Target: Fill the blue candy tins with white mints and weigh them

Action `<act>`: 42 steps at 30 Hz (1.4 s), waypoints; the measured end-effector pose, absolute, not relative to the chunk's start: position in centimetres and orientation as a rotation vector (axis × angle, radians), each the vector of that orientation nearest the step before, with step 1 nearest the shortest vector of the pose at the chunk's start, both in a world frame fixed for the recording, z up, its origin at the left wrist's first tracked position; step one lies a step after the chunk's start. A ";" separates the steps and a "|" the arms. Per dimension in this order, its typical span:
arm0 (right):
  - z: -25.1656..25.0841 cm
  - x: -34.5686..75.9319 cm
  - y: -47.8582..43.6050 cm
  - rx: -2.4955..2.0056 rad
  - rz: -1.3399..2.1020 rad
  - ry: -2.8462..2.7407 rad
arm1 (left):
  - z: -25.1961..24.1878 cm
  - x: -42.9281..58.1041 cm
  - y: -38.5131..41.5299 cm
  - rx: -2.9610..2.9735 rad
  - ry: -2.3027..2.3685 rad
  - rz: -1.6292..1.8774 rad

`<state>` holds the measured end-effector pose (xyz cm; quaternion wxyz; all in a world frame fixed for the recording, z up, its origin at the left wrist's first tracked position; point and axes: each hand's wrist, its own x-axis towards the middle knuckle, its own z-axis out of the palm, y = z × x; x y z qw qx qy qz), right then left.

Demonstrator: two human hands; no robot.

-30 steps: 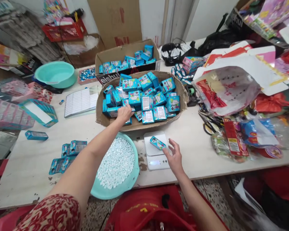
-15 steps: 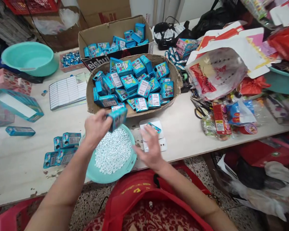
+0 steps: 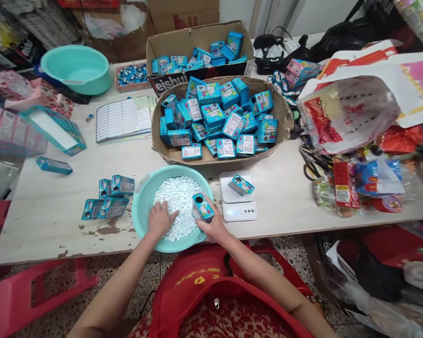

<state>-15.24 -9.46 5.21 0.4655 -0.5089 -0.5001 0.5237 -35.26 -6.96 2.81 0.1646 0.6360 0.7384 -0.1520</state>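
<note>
Head view: just below the middle of the frame, the right hand [image 3: 213, 226] has its grip clamped on a blue box [image 3: 203, 209], held tilted over the right side of the basin [image 3: 141, 206], a dark round spot showing at the box's upper end. The left hand [image 3: 159, 219] lies palm down on the white sweets [image 3: 181, 193] in that basin, its grip apart, thumb spread away from the fingers; whether sweets sit under the palm I cannot tell. Just right of the basin, a scale [image 3: 228, 195] carries 1 more box [image 3: 242, 185], lying slantwise on its plate. Left of the basin, 4 boxes [image 3: 117, 206] lie close together on the worktop [image 3: 278, 202]. Above the centre, a carton [image 3: 285, 124] holds a heap of similar boxes, with a 2nd carton [image 3: 183, 44] behind it. A notebook [image 3: 121, 119] lies left of the cartons; scissors [image 3: 310, 172] lie right of centre.
</note>
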 end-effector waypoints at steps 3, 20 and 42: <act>4.8 -14.9 -9.7 -1.269 1.284 -1.096 | 1.7 -32.8 -9.1 1.727 2.095 -0.527; 6.1 -15.7 -8.0 -1.487 1.039 -1.417 | 5.8 -33.3 -6.2 0.554 1.412 0.958; 8.3 -19.6 -6.6 -1.451 0.901 -1.944 | 9.9 -32.4 -4.0 0.428 1.239 1.535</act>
